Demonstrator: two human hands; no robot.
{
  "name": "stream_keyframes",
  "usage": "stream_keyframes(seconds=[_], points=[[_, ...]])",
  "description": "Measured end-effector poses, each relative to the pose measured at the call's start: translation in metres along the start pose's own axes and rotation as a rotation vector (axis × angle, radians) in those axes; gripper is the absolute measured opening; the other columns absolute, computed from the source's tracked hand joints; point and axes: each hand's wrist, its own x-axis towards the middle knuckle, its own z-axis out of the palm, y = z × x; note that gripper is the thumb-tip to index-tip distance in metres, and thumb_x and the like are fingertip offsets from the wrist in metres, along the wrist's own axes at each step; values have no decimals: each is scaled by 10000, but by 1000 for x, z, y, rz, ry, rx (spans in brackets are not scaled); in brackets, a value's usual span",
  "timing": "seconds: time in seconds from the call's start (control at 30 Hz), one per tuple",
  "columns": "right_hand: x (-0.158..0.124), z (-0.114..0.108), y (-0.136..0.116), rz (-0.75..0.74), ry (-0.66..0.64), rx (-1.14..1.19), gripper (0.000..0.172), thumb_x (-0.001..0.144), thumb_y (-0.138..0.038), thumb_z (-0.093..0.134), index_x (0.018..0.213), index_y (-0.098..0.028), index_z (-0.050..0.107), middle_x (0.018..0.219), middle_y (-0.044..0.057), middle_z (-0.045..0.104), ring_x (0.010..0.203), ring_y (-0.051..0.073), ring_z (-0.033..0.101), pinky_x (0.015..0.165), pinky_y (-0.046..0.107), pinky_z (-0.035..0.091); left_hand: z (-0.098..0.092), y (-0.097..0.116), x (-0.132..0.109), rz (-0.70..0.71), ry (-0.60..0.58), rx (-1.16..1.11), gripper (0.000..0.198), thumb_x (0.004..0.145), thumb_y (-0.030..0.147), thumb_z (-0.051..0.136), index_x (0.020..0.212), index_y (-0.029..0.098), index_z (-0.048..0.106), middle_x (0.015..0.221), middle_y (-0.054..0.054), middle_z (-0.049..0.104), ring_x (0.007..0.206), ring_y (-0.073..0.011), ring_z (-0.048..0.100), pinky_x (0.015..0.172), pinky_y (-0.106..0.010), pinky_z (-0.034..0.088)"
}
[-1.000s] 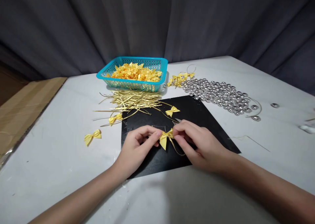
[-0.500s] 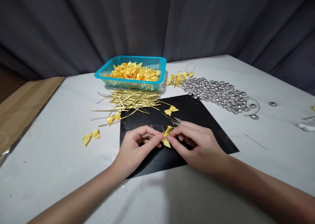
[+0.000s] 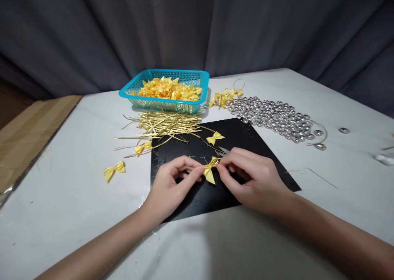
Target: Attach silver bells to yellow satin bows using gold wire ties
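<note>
"What is differing from half a second ago?"
"The right hand is sitting farther from the left hand; its fingertips are no longer covering the middle of the yellow bow but are narrowing at its right edge. Whether they are gripping it is remaining unclear."
"And the left?"
"It is pinching the bow's left side between thumb and fingers."
"How is the bow looking?"
"It is shining softly over the black mat, between both hands, one pointed tail drooping toward the person."
</note>
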Motion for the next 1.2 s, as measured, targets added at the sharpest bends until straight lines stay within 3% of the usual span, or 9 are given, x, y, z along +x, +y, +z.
stream_keyframes(seconds=[0.3, 0.43, 0.5, 0.73, 0.97, 1.07, 1.13, 1.2], points=[[-1, -3, 0, 127, -72, 63, 15, 818, -155, 553, 826, -162, 564, 668, -16, 483, 492, 69, 384, 442, 193, 318, 0, 0, 0, 0, 24, -13, 107, 777, 263, 630, 731, 166, 622, 670, 17, 614, 623, -99, 545, 585, -195, 421], [-4, 0, 2, 105, -101, 15, 80, 802, -174, 605, 879, -160, 588, 690, -18, 497, 495, 69, 377, 463, 200, 324, 1, 0, 1, 4, 0, -13, 103, 789, 260, 619, 739, 171, 620, 670, 24, 605, 626, -93, 538, 589, -189, 419], [-5, 2, 3, 99, -106, 0, 30, 827, -168, 582, 851, -172, 600, 688, -17, 505, 508, 72, 397, 464, 197, 321, 1, -1, 0, 14, -19, 14, 101, 799, 261, 613, 748, 174, 622, 683, 22, 608, 637, -94, 541, 600, -190, 420], [-1, -1, 6, 35, -84, 36, 99, 840, -101, 548, 786, -163, 603, 630, -21, 491, 501, 73, 397, 472, 204, 318, 2, 1, -1, 52, 15, 71, 117, 827, 261, 572, 763, 167, 598, 708, 7, 607, 662, -109, 556, 601, -198, 426], [3, -3, 1, 198, -80, 113, 129, 791, -111, 590, 670, -154, 597, 508, -67, 375, 425, 52, 307, 418, 192, 274, 3, -1, 0, 71, 0, 93, 120, 863, 262, 532, 796, 172, 575, 739, 5, 604, 697, -112, 580, 640, -203, 445], [3, -2, -1, 230, -84, 141, 133, 783, -119, 589, 653, -149, 599, 501, -69, 367, 420, 45, 293, 407, 184, 259, 3, -4, -1, 139, -12, 90, 75, 870, 241, 525, 922, 191, 548, 836, -1, 625, 736, -112, 599, 659, -208, 466], [2, -1, -2, 245, -89, 160, 131, 783, -134, 588, 655, -149, 607, 508, -65, 380, 421, 44, 297, 404, 181, 258, 4, -6, -3, 214, -23, 140, 155, 850, 223, 563, 1002, 210, 538, 919, -4, 642, 746, -108, 603, 662, -208, 474], [1, -1, -2, 271, -110, 174, 127, 788, -160, 589, 665, -153, 621, 520, -55, 405, 435, 50, 323, 404, 181, 260, 4, -7, -4, 275, -33, 216, 165, 823, 215, 605, 984, 211, 567, 935, -4, 656, 725, -105, 602, 642, -203, 473]])
